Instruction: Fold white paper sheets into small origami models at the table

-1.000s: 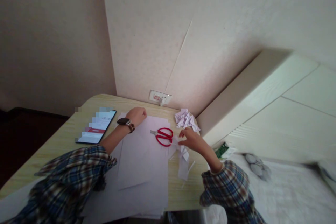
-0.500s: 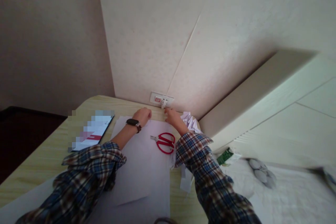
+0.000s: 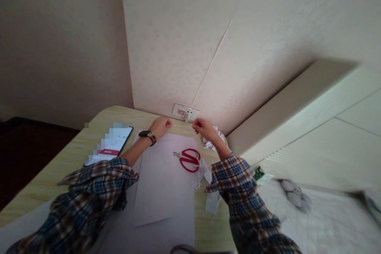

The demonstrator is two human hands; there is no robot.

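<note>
My left hand [image 3: 161,127], closed with its fingers curled, is at the far edge of the white paper sheets [image 3: 153,182] on the table. My right hand [image 3: 203,127] is closed in a pinch to the right, just below a white plug [image 3: 187,117] in the wall socket [image 3: 181,106]. Anything between the fingers of either hand is too small to make out. Red-handled scissors [image 3: 190,160] lie between my forearms, blades pointing left. Beside their handles are clear plastic-looking scraps [image 3: 204,171]. Folded white paper [image 3: 207,144] sits partly behind my right wrist.
A phone [image 3: 114,149] with a lit screen lies at the left on the wooden table [image 3: 98,127]. The wall [image 3: 178,47] rises behind the table. At the right stand a pale headboard [image 3: 285,107] and a bed [image 3: 333,218] with a green packet [image 3: 258,173].
My right hand has drawn right, away from the plug, and its fingers are more curled. My left hand has shifted slightly left. The view has moved a little.
</note>
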